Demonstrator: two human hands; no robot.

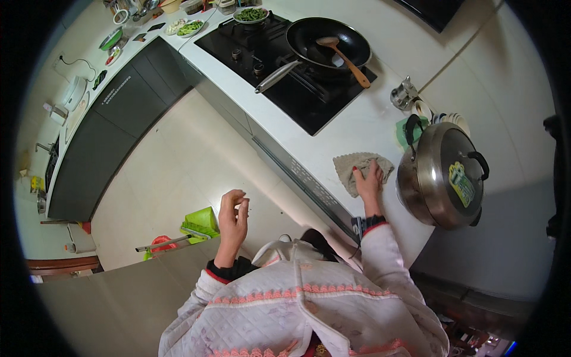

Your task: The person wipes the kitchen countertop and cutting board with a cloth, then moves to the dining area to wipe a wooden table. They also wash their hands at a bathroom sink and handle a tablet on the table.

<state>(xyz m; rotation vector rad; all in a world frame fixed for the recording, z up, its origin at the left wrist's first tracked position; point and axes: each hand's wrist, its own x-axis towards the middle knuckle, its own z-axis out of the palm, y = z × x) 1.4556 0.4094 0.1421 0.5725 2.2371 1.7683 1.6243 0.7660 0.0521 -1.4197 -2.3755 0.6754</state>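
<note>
My right hand (370,185) is on a grey-brown cloth (352,169) with a scalloped edge, which lies on the white counter. Its fingers press into the cloth and bunch part of it. A large steel pot (415,184) with a lid and black handles stands just to the right of that hand. My left hand (233,223) hangs in the air over the floor, away from the counter. Its fingers are loosely curled, the thumb stands apart from them, and nothing shows in it.
A black wok (309,44) with a wooden spatula (352,62) sits on the black gas hob (321,98), its handle over the front. A moka pot (404,93) stands near the wall. Plates of green vegetables (251,16) are at the back. A green dustpan (202,221) is on the floor.
</note>
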